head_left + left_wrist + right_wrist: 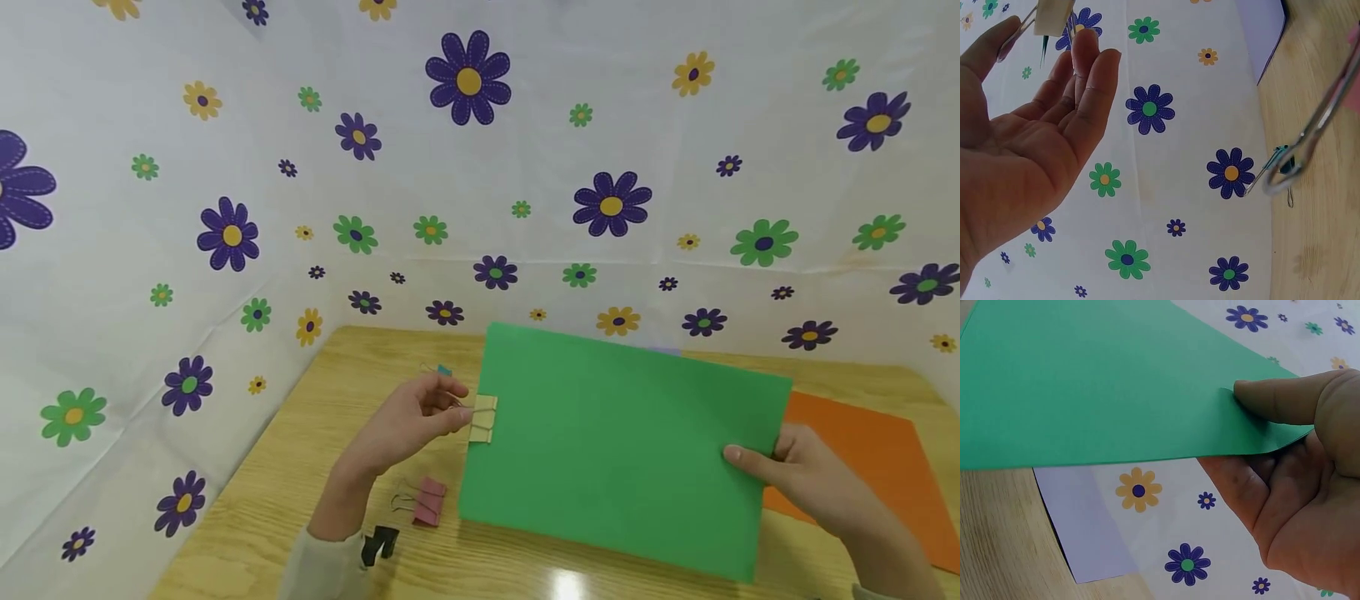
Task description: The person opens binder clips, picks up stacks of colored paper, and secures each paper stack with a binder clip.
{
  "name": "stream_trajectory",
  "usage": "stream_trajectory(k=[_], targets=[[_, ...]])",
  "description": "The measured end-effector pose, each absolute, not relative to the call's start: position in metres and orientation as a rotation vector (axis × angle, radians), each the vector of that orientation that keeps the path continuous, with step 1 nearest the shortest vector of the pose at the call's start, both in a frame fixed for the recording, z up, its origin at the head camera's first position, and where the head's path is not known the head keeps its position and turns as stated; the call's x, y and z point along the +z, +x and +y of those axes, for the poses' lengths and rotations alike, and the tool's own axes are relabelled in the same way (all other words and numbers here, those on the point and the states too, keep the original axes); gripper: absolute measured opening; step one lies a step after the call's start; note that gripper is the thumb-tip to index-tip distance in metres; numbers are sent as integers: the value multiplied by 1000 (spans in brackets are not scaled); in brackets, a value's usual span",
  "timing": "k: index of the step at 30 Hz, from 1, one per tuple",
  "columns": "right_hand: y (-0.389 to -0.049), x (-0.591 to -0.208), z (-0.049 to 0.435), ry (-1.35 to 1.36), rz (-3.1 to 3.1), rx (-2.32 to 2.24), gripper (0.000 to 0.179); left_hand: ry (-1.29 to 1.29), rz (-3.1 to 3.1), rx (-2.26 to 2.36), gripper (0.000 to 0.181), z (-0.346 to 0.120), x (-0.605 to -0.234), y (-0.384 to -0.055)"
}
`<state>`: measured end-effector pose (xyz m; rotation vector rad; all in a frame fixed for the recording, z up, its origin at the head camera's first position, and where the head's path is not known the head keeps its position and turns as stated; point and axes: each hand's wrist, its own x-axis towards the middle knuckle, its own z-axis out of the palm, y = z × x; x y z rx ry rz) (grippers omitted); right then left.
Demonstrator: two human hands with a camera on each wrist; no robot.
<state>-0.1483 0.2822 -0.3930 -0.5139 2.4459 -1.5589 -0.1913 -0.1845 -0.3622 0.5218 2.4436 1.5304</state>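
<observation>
A green sheet of paper [622, 450] is raised above the table, tilted toward me. My right hand [817, 475] grips its right edge, thumb on the front face and fingers behind; the right wrist view shows the sheet [1097, 387] bending slightly under the thumb. At the opposite edge sits a pale yellow binder clip [482, 419]. My left hand [408, 421] holds this clip by its wire handles, thumb on one and fingertips on the other, as the left wrist view of the clip [1054, 15] shows. How far its jaws are spread is hard to see.
Left of the sheet, a pink binder clip [430, 502] lies on the wooden table [300, 450], with a black clip [381, 545] by the left sleeve. A teal clip [444, 370] lies farther back. Orange paper [870, 467] rests at right, and a lilac sheet [1085, 525] lies behind.
</observation>
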Motion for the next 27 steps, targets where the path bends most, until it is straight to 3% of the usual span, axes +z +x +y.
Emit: stream_trajectory(k=[27], targets=[[-145,-399,291,-575,2170,-1609,23,598,2427,1248,34,-177,-373,-195]])
